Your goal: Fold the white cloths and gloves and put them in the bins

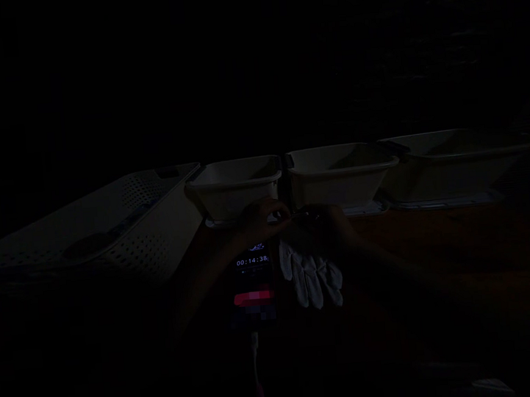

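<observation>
The view is very dark. My left hand point(261, 216) is closed in a pinch, thumb and index finger meeting at the tips. Just right of it, my right hand point(328, 219) has its fingers drawn together, facing the left. Between the fingertips shows a small, thin, pale thing point(299, 215), too dim to name; both hands seem to grip it. Right below them a light-coloured work glove point(311, 275) lies on the table, fingers pointing towards me. Left of the glove is a phone point(253, 279) with a lit screen showing a timer.
A white perforated basket point(176, 230) stands at the left. Along the back are three pale tubs, a left tub point(235, 195), a middle tub point(337, 183) and a right tub point(447, 175). A white cable point(255, 355) runs from the phone towards me over the brown table point(456, 238).
</observation>
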`<state>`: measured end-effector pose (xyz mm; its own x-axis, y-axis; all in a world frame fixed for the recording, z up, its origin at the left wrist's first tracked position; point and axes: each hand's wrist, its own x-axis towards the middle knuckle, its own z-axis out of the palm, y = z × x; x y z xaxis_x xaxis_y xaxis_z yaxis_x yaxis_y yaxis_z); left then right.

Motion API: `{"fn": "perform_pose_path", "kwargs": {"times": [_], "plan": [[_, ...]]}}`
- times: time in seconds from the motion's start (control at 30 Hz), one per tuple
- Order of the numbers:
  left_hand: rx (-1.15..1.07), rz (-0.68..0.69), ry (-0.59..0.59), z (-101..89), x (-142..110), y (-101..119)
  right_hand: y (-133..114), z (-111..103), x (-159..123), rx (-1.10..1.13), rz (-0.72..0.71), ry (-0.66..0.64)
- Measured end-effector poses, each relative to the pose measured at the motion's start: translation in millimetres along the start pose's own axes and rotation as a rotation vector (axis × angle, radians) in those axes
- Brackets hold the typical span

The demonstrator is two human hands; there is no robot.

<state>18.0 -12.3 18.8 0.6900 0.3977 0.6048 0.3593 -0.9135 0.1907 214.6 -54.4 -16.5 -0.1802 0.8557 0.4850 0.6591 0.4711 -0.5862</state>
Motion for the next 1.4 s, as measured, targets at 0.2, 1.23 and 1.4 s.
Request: {"fn": "perform_pose_path", "kwargs": {"times": [0.2,1.23,1.4], "plan": [[0.000,0.016,-0.019,1.4,0.1,-1.8,2.3,-0.5,0.6,-0.044,0.009,0.014],[0.004,-0.042,-0.017,0.2,0.0,-0.3,-3.3,-4.2,-2.0,-0.081,0.027,0.020],[0.030,0.000,-0.017,-0.2,1.1,-6.3,-3.7,-5.9,-1.2,-0.111,0.028,0.039]]}}
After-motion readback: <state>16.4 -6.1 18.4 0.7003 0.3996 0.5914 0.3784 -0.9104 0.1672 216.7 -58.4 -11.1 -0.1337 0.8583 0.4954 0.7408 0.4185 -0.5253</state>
